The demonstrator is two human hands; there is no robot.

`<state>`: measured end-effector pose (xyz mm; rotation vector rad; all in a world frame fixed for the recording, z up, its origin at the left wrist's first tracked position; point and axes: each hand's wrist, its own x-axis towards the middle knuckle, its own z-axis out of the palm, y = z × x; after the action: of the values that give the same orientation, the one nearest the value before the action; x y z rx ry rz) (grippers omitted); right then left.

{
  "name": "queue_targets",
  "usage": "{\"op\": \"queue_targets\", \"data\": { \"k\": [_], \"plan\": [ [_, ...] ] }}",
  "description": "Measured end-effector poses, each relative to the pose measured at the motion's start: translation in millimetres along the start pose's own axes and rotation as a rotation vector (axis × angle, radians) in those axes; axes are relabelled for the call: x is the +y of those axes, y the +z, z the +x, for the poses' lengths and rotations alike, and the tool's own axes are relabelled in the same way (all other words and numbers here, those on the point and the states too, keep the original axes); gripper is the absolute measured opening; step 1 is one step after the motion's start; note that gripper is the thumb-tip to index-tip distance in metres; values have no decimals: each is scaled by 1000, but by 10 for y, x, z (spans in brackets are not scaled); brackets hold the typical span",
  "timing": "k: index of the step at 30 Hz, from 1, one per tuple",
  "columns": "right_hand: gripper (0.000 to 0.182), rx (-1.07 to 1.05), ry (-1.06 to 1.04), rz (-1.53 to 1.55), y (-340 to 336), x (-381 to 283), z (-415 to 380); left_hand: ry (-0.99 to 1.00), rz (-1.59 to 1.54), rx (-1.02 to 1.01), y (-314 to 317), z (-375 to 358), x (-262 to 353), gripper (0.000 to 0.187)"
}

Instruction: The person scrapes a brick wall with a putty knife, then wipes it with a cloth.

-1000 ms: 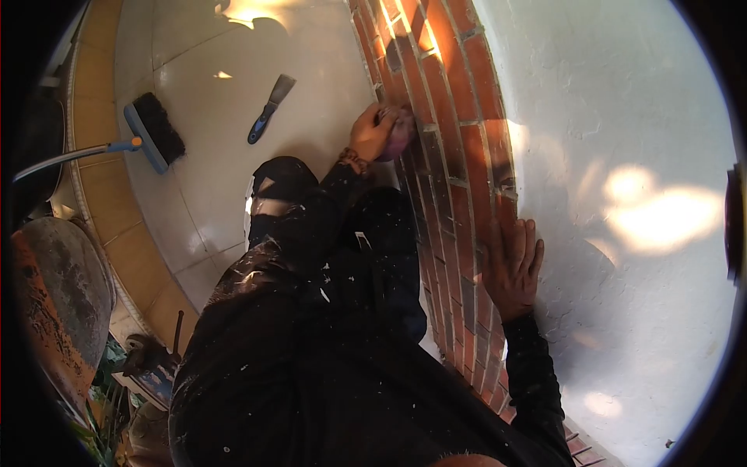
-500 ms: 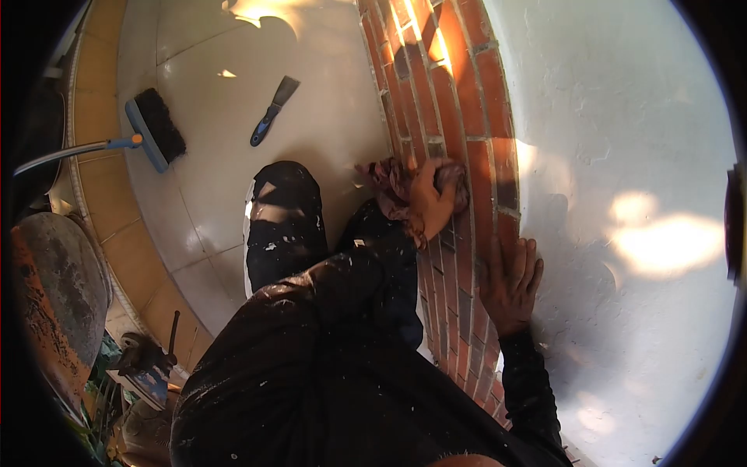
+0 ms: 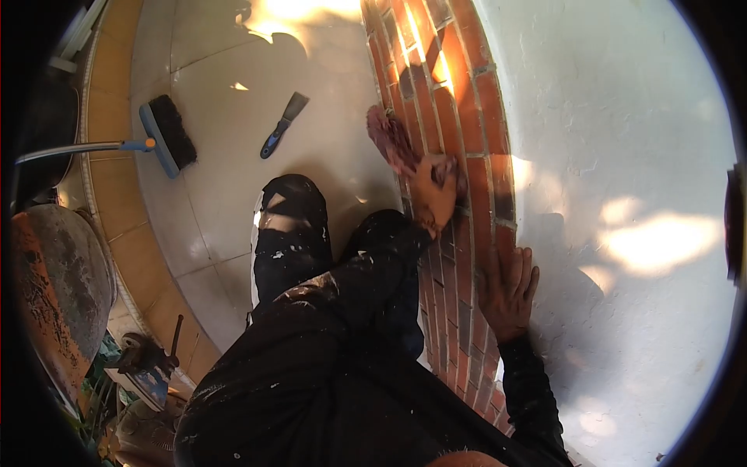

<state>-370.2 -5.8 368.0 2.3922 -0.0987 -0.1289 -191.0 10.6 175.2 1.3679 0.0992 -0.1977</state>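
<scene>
My left hand (image 3: 434,194) reaches across in front of my body, its fingers closed on a crumpled dark-red rag (image 3: 389,142) pressed against the red brick strip (image 3: 489,117). Part of the rag hangs out beyond the hand on the floor side. Lower and to the right, my right hand (image 3: 510,300) lies open, its fingers spread flat where the bricks meet the white wall (image 3: 615,156), holding nothing. On the pale tiled floor (image 3: 226,117) rests a scraper (image 3: 284,126) with a blue and black handle.
A blue broom head (image 3: 161,138) with dark bristles stands at the left, its metal handle running off to the left edge. Yellowish tiles (image 3: 128,194) border the floor. A rusty, worn object (image 3: 66,280) and a dark metal tool (image 3: 148,356) are at the lower left.
My left hand has shifted slightly up along the bricks, and the rag's loose end now stretches further up. My right hand stays on the wall. The view has tilted a little.
</scene>
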Motion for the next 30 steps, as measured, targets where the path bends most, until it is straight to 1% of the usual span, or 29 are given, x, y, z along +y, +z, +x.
{"op": "queue_targets", "data": {
  "k": [1, 2, 4, 5, 7, 10, 11, 13, 14, 16, 17, 19, 21, 23, 24, 26, 27, 29, 30],
  "plan": [
    [52, -22, -1, 15, -24, -6, -46, -87, -88, -81, -90, -310, -101, 19],
    [52, -24, -9, 7, -16, -9, -88, -93, -97, -76, -191, -497, -137, 19],
    [54, -3, 15, 48, 55, -17, -88, -159, -131, -241, -352, -608, -197, 23],
    [54, -4, 13, 43, 33, -14, -80, -160, -137, -241, -339, -553, -247, 23],
    [54, 3, -9, 22, 7, -4, -67, -225, -210, -13, -226, -314, -328, 33],
    [54, -6, 2, 45, 4, -1, -75, -300, -140, 24, -186, -47, 75, 37],
    [54, 1, -3, 45, 6, -1, -56, -295, -142, 31, -197, -77, 85, 37],
    [53, -10, -6, 30, -6, -2, -73, -93, -81, -81, -211, -231, 84, 39],
    [53, -12, -4, 31, -7, -3, -67, -93, -79, -84, -183, -209, 35, 39],
    [53, -23, -15, 15, -9, 1, -68, -38, -191, -97, -111, -119, -85, 33],
    [53, -25, -13, 16, 13, -11, -58, -39, -190, -99, -52, 27, -99, 33],
    [53, -12, -11, -5, 31, -4, -83, 25, -202, -27, 131, 454, -40, 29],
    [52, -23, -12, -7, 21, 3, -96, 186, -165, 126, 266, 1022, 80, 26],
    [52, -27, -12, -10, 26, -2, -97, 78, -229, 92, 358, 1527, 165, 24],
    [52, -22, -12, -12, 26, -4, -106, 73, -225, 89, 355, 1535, 162, 24],
    [51, -11, -6, -11, 40, 6, -74, 303, -18, 181, 347, 1577, 194, 21],
    [51, -2, -8, -13, 19, 9, -67, 290, -44, 150, 267, 1430, 323, 20],
    [50, 8, -6, -10, 13, -17, -61, 229, -83, 20, 85, 977, 557, 21],
    [50, -6, -8, -1, -10, -7, -76, 152, -28, -38, -9, 660, 531, 21]
  ]
}}
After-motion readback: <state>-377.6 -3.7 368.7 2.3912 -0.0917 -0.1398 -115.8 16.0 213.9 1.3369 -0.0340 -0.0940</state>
